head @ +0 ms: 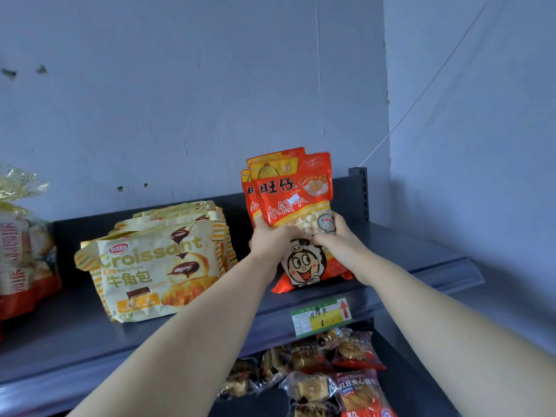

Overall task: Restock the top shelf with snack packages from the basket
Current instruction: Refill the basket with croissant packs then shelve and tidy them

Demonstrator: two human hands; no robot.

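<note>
Packs: I saw the red snack packs (296,206) standing upright on the top shelf (421,248), right of the croissant bags (153,266).
Grip: left hand (270,240) and right hand (340,245) clasped their middle from either side.

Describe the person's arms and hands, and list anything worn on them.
Both arms are bare as far as the picture shows: no sleeve reaches the left forearm or the right forearm. The left hand and right hand are ungloved. No watch, bracelet or ring shows on the visible parts. Some fingers are hidden, so rings there cannot be ruled out.
</note>
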